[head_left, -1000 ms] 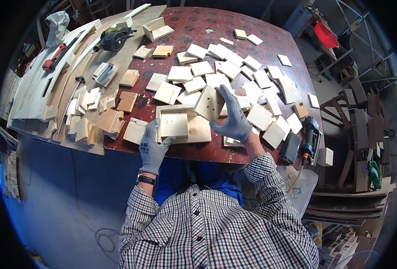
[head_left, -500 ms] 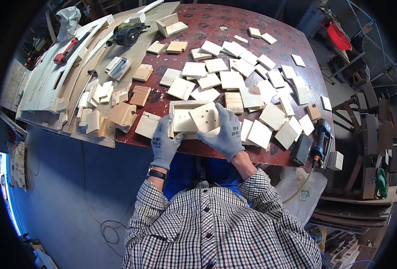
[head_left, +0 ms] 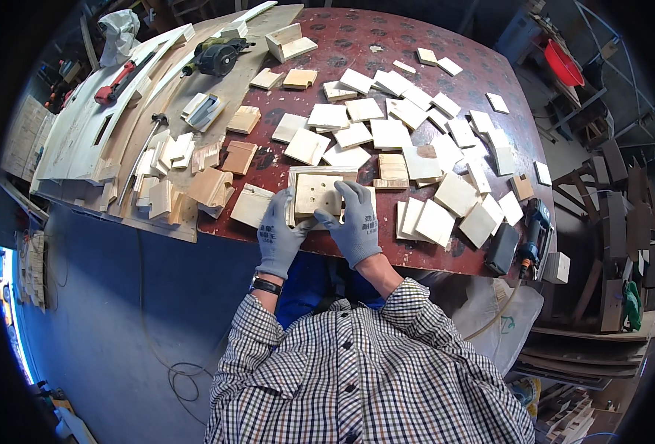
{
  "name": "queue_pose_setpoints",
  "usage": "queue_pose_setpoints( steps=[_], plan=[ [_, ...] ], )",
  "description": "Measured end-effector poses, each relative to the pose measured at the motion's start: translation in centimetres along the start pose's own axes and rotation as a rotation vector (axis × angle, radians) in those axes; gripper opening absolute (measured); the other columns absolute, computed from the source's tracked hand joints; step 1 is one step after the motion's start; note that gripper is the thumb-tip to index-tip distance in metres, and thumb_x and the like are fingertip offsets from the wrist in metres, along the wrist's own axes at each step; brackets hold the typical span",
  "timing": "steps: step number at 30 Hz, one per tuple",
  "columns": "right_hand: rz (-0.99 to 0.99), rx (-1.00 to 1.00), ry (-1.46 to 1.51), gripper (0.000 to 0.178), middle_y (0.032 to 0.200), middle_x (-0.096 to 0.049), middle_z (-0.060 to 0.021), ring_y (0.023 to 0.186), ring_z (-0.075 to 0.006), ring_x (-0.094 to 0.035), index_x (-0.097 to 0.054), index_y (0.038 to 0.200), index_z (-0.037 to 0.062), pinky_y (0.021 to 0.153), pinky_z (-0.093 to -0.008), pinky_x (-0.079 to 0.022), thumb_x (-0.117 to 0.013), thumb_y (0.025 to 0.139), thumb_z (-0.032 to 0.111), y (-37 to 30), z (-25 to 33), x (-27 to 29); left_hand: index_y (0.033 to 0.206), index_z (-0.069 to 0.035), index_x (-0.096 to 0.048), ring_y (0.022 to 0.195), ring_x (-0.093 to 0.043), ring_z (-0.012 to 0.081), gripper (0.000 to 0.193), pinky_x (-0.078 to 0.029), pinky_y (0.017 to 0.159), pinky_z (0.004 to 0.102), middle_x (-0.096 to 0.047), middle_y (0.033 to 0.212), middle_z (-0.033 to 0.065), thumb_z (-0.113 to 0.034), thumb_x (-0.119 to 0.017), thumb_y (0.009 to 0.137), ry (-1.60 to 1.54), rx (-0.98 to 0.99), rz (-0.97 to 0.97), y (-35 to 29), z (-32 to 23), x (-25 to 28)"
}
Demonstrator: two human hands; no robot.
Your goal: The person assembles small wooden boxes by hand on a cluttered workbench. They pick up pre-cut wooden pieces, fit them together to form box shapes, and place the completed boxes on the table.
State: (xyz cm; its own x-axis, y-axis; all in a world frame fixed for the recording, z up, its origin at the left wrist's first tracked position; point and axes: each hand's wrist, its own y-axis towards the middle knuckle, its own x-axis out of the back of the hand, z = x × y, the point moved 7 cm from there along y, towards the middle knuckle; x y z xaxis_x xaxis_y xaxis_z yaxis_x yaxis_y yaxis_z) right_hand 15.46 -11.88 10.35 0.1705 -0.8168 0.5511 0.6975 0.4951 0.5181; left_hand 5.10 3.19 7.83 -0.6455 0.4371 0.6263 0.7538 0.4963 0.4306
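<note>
Wooden board [head_left: 318, 194], pale, squarish, dotted with holes

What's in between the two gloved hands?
In the head view, a pale wooden piece with dark spots lies between the left hand and the right hand.

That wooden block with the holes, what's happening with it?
A person's gloved right hand holds the holed wooden block over a wooden frame, while the left hand grips the frame's left side. I can't tell whether the block sits fully inside. Loose wooden squares lie scattered across the red tabletop.
</note>
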Motion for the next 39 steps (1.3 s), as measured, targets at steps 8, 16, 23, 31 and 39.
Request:
queue_pose_setpoints(
  steps=[8, 16, 23, 31, 39],
  plan=[
    [0.176, -0.194, 0.428, 0.076, 0.141, -0.058, -0.0193, 0.126, -0.0342, -0.061, -0.039, 0.158, 0.0021, 0.109, -0.0422, -0.051, -0.070, 0.089, -0.001, -0.3, -1.4, 1.1, 0.146, -0.008, -0.050, 0.124, -0.065, 0.0373, 0.081, -0.054, 0.102, 0.0440, -0.063, 0.138, 0.0163, -0.049, -0.084, 0.086, 0.008, -0.062, -0.013, -0.1, -0.1, 0.0],
    [0.229, -0.155, 0.402, 0.078, 0.145, -0.059, -0.0189, 0.133, -0.0329, -0.060, -0.037, 0.161, 0.0053, 0.108, -0.0400, -0.053, -0.069, 0.090, -0.004, -0.4, -2.3, 0.6, 0.146, -0.008, -0.050, 0.126, -0.064, 0.0370, 0.079, -0.054, 0.105, 0.0441, -0.062, 0.138, 0.0167, -0.048, -0.084, 0.086, 0.013, -0.076, 0.012, 0.0, -0.2, 0.0],
    [0.175, -0.119, 0.398, 0.078, 0.148, -0.055, -0.0197, 0.135, -0.0343, -0.058, -0.035, 0.162, 0.0056, 0.111, -0.0416, -0.051, -0.071, 0.093, 0.000, -0.5, -2.1, 1.0, 0.150, -0.011, -0.052, 0.123, -0.064, 0.0382, 0.077, -0.055, 0.101, 0.0446, -0.062, 0.138, 0.0173, -0.051, -0.078, 0.089, 0.127, -0.096, 0.101, 0.4, -1.2, 0.5],
    [0.195, -0.283, 0.496, 0.077, 0.149, -0.054, -0.0209, 0.137, -0.0340, -0.056, -0.032, 0.161, 0.0013, 0.115, -0.0415, -0.047, -0.073, 0.096, 0.010, -1.5, -3.7, 0.0, 0.151, -0.015, -0.056, 0.119, -0.065, 0.0373, 0.071, -0.057, 0.097, 0.0448, -0.061, 0.136, 0.0165, -0.042, -0.078, 0.090, 0.160, -0.085, 0.186, 0.8, -1.7, 0.8],
    [0.201, -0.164, 0.335, 0.089, 0.151, -0.052, -0.0205, 0.140, -0.0323, -0.052, -0.029, 0.163, -0.0009, 0.116, -0.0417, -0.045, -0.079, 0.093, 0.024, -1.8, -3.4, 0.0, 0.152, -0.015, -0.056, 0.120, -0.065, 0.0370, 0.074, -0.057, 0.099, 0.0437, -0.060, 0.137, 0.0164, -0.031, -0.083, 0.085, 0.121, -0.049, 0.189, 0.9, -1.7, 0.8]
  ],
)
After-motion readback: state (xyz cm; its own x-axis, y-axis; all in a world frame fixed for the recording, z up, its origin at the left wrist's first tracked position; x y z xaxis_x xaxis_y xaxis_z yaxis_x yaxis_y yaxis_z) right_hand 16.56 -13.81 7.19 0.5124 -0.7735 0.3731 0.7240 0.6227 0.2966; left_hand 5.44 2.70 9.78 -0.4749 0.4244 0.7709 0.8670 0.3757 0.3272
